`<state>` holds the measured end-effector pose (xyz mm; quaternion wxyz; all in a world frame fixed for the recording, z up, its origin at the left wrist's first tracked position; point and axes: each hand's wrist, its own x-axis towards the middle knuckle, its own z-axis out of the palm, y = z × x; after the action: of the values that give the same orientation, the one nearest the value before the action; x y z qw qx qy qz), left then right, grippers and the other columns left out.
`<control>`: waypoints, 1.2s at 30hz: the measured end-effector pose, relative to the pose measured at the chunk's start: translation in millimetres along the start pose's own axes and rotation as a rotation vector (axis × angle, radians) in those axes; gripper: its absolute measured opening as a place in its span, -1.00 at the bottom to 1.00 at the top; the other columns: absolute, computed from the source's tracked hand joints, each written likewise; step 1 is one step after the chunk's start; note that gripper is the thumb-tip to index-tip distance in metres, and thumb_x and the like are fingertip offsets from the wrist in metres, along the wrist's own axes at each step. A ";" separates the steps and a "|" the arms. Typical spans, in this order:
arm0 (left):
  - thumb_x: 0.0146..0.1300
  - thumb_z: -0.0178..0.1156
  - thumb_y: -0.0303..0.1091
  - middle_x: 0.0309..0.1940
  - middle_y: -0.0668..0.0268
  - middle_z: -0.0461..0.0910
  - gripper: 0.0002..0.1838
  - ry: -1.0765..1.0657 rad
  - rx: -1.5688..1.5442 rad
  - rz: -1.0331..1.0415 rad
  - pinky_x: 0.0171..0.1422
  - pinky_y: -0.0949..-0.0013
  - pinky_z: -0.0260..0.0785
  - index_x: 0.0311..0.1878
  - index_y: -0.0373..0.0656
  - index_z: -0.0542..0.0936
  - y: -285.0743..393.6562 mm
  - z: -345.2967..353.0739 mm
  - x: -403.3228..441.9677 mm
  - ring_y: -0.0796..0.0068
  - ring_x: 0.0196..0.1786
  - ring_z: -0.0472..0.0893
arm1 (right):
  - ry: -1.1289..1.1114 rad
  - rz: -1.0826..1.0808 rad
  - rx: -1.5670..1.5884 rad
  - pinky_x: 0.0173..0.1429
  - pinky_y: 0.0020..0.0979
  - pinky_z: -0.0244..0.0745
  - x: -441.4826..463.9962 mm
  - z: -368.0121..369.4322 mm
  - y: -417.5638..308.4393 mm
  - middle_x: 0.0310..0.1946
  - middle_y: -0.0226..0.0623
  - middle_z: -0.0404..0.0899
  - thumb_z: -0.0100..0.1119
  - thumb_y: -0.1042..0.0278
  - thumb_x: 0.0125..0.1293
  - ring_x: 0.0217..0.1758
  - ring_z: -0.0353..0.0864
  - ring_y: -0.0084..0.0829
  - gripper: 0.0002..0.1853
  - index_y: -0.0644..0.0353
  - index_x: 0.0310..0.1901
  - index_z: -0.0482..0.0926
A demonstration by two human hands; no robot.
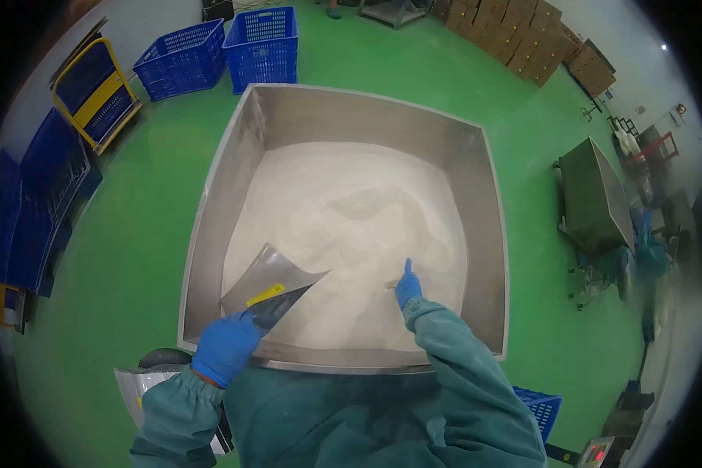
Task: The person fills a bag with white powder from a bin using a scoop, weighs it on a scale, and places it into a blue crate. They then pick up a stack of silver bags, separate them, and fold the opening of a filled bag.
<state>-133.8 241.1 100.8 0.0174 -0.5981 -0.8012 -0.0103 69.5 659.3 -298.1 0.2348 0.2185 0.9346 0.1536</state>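
A steel bin (366, 109) holds a wide bed of white powder (312, 187). My left hand (226, 345), in a blue glove, is closed round the back end of a metal scoop (271, 271) with a yellow label, at the bin's near left corner. The scoop lies over the powder, its mouth towards the upper right, and looks empty. My right hand (408, 287), also gloved in blue, is over the powder at the right, its index finger stretched forward. The other fingers are curled and partly hidden; I cannot tell whether they hold anything.
Blue crates (261, 47) stand beyond the bin, with a yellow-framed trolley (105, 97) at the left. Cardboard boxes (515, 35) are stacked at the back. A steel cart (593, 195) is at the right. Near my left sleeve lies a clear plastic bag (136, 386).
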 end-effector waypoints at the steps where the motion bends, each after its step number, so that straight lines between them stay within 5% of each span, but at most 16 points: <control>1: 0.05 0.15 -0.44 -0.32 0.22 0.54 -0.90 -0.096 0.019 -0.017 -0.38 0.28 0.51 -0.32 -0.10 0.57 0.5 11.7 -1.3 0.30 -0.34 0.64 | -0.016 0.007 -0.031 0.56 0.20 -0.35 -15.2 -30.3 23.5 0.06 -0.28 0.56 -0.11 0.35 0.34 0.21 0.45 -0.24 -0.66 0.04 0.07 0.58; 5: 0.05 0.15 -0.44 -0.37 0.22 0.54 -0.90 -0.178 -0.004 0.010 -0.39 0.26 0.52 -0.34 -0.11 0.59 -0.6 31.2 6.6 0.27 -0.36 0.63 | -0.065 0.033 -0.173 0.52 0.25 -0.26 -71.0 -200.5 86.5 -0.26 -0.44 0.63 -0.01 0.36 0.26 -0.03 0.55 -0.36 -0.77 -0.03 -0.17 0.65; 7: 0.05 0.14 -0.44 -0.34 0.21 0.54 -0.88 -0.224 -0.036 0.013 -0.39 0.26 0.52 -0.31 -0.11 0.59 0.0 34.2 8.5 0.26 -0.36 0.63 | 0.278 0.084 -0.076 0.45 0.25 -0.03 -76.1 -233.5 130.5 -0.41 -0.32 0.56 0.03 0.42 0.18 -0.19 0.53 -0.31 -0.83 0.04 -0.29 0.65; 9: 0.06 0.14 -0.45 -0.31 0.20 0.54 -0.86 -0.273 -0.061 0.021 -0.38 0.26 0.52 -0.29 -0.12 0.60 3.6 37.2 9.0 0.26 -0.36 0.63 | 0.504 0.214 0.014 0.43 0.20 0.00 -69.7 -260.6 173.2 -0.43 -0.38 0.54 0.04 0.42 0.18 -0.14 0.52 -0.29 -0.85 0.00 -0.38 0.63; 12: 0.07 0.11 -0.46 -0.19 0.15 0.55 -0.84 -0.212 -0.172 -0.031 -0.29 0.24 0.54 -0.25 -0.12 0.59 7.6 38.8 8.9 0.20 -0.28 0.63 | 0.630 0.330 -0.136 0.39 0.15 0.06 -38.6 -262.5 218.6 -0.43 -0.38 0.55 0.05 0.40 0.18 -0.12 0.53 -0.28 -0.85 -0.06 -0.44 0.62; 14: 0.07 0.12 -0.48 -0.04 0.08 0.53 -0.79 -0.198 -0.292 -0.080 -0.17 0.20 0.54 -0.19 -0.16 0.59 9.3 35.7 8.3 0.14 -0.16 0.63 | 0.333 0.445 -0.281 0.36 0.12 0.10 -10.4 -234.0 226.1 -0.34 -0.37 0.61 0.02 0.35 0.26 -0.12 0.56 -0.27 -0.81 -0.07 -0.36 0.66; 18: 0.04 0.13 -0.52 0.06 0.05 0.51 -0.75 -0.211 -0.319 -0.198 -0.09 0.16 0.53 -0.16 -0.18 0.59 13.8 18.9 20.3 0.11 -0.08 0.62 | 0.158 0.317 -0.004 0.28 0.21 0.12 12.1 -132.3 140.9 -0.32 -0.30 0.67 0.07 0.15 0.22 -0.07 0.58 -0.24 -0.78 -0.02 -0.39 0.69; 20: 0.03 0.16 -0.54 0.11 0.06 0.49 -0.71 -0.162 -0.297 -0.246 -0.09 0.16 0.53 -0.12 -0.18 0.59 13.5 23.8 15.1 0.10 -0.08 0.62 | 0.267 0.220 0.052 0.29 0.23 0.10 -1.2 -119.0 85.5 -0.37 -0.32 0.67 0.11 0.09 0.16 -0.08 0.58 -0.24 -0.79 -0.05 -0.38 0.68; 22: 0.03 0.16 -0.54 0.12 0.06 0.49 -0.71 -0.165 -0.312 -0.261 -0.09 0.16 0.53 -0.11 -0.16 0.59 14.8 21.5 16.7 0.09 -0.07 0.61 | 0.065 0.061 0.145 0.32 0.23 0.07 -27.7 -138.6 51.0 -0.37 -0.36 0.66 0.13 0.07 0.15 -0.13 0.60 -0.27 -0.79 -0.06 -0.36 0.68; 25: 0.05 0.16 -0.52 0.12 0.06 0.49 -0.71 -0.170 -0.346 -0.264 -0.10 0.15 0.52 -0.11 -0.12 0.60 10.5 22.3 20.3 0.08 -0.08 0.61 | 0.054 0.194 0.347 0.34 0.21 0.03 -54.3 -137.2 50.4 -0.37 -0.40 0.66 0.14 0.07 0.14 -0.17 0.60 -0.30 -0.80 -0.05 -0.37 0.66; 32: 0.12 0.17 -0.38 0.06 0.12 0.54 -0.80 -0.060 -0.408 -0.235 -0.17 0.15 0.52 -0.16 -0.07 0.62 15.5 63.5 4.4 0.11 -0.20 0.63 | 0.175 0.162 0.098 0.38 0.20 0.00 -34.2 -173.7 127.3 -0.42 -0.40 0.62 0.10 0.20 0.20 -0.19 0.58 -0.31 -0.86 -0.03 -0.37 0.64; 36: 0.15 0.17 -0.34 -0.06 0.19 0.61 -0.82 -0.089 -0.537 -0.349 -0.18 0.16 0.52 -0.18 -0.07 0.63 30.7 86.1 -8.9 0.15 -0.25 0.64 | 0.359 0.025 -0.053 0.41 0.21 -0.01 -9.5 -239.6 166.4 -0.40 -0.39 0.59 0.04 0.39 0.22 -0.08 0.54 -0.32 -0.79 0.00 -0.16 0.63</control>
<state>-103.2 244.5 14.4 -0.1780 -0.4345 -0.8604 -0.1981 11.8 753.2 -27.8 0.0681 0.1927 0.9544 0.2177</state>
